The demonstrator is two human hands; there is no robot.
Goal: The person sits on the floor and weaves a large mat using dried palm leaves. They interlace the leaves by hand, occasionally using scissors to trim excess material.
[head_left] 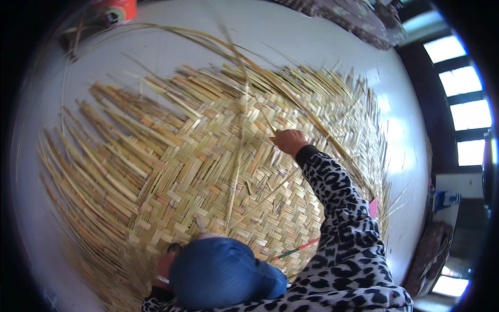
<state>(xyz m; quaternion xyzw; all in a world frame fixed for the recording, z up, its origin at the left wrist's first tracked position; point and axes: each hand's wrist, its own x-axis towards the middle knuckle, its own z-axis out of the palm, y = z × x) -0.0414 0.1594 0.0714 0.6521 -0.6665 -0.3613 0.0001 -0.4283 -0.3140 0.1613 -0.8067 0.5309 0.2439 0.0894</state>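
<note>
Denim-covered knee (213, 270) over a herringbone-woven mat (182, 184) of cane-like strips.
Above the mat's middle, the right hand (289, 142) pinches a long, thin strip (265, 113); toward the mat's near edge, the left hand (165, 264) is half hidden, its hold impossible to tell. Beyond the mat's far left: a red object (129, 10) with a round mark.

The right hand (289, 142) pinched a thin strip (261, 107) above the woven mat (208, 171), whose unwoven ends fanned out over the pale floor (171, 49). The left hand (165, 265), partly hidden beside the blue-clad knee (213, 270), was at a dark object (174, 248), unclear in kind. A red-and-green stick (297, 250) lay near the right sleeve (345, 234).
</note>
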